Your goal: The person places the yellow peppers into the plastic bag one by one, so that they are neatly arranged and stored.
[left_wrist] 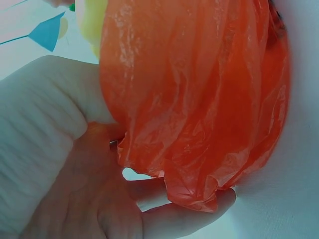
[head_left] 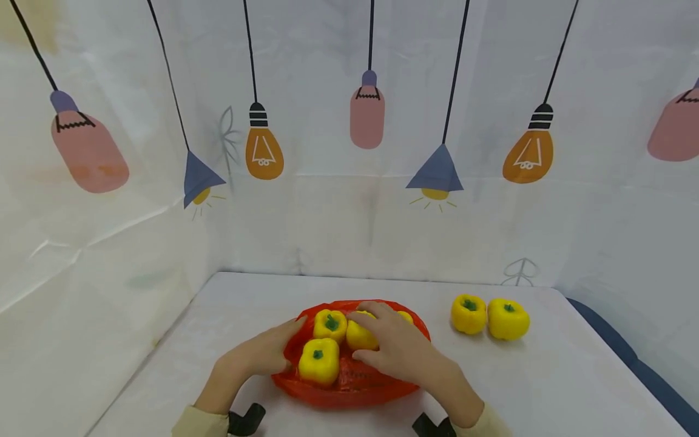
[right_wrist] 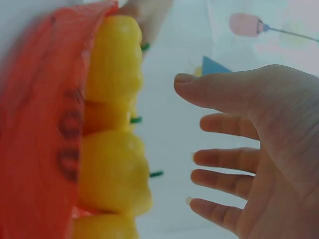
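Note:
A red plastic bag [head_left: 355, 397] lies spread on the table with its mouth facing up. Several yellow bell peppers with green stems sit in it, among them a front pepper [head_left: 318, 362] and one behind it [head_left: 330, 325]. My left hand [head_left: 273, 347] holds the bag's left edge; in the left wrist view the thumb tip disappears behind the red plastic [left_wrist: 194, 99]. Over the bag's right side is my right hand [head_left: 394, 343], fingers spread and holding nothing. It partly covers a middle pepper [head_left: 360, 335]. In the right wrist view a gap separates its fingertips from the peppers [right_wrist: 114, 172].
Two more yellow bell peppers stand side by side on the white table [head_left: 546, 376], right of the bag: a left one [head_left: 468, 314] and a right one [head_left: 508, 319]. A white sheet printed with lamps [head_left: 327, 230] hangs behind. Dark blue furniture [head_left: 606, 331] shows beyond the right edge.

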### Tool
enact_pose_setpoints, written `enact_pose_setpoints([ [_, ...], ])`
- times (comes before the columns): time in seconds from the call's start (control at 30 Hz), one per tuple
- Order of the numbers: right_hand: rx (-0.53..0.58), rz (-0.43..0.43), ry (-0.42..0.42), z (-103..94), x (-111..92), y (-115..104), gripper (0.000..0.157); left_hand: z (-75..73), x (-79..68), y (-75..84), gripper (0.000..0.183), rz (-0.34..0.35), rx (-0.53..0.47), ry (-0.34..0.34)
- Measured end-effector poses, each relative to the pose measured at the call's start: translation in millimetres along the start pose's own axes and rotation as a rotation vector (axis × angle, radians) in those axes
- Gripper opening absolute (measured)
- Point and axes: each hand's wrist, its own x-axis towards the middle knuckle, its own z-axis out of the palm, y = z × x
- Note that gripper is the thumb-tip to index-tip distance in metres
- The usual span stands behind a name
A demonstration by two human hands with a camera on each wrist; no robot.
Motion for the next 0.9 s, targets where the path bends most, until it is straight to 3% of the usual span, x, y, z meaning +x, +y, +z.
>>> enact_pose_setpoints([
  [0.27, 0.038, 0.145, 0.052, -20.0, -2, 29, 0.062, -0.7, -2.8, -1.0, 0.085, -0.024, 0.012, 0.006],
  [0.57, -0.001, 0.237, 0.122, -41.9, -15, 86, 0.071, 1.1, 1.1, -0.7, 0.083, 0.004, 0.020, 0.006],
  [0.9, -0.079, 0.379, 0.084, -39.8, -27, 138, 0.072, 1.4, -0.3, 1.8, 0.084, -0.031, 0.004, 0.007],
])
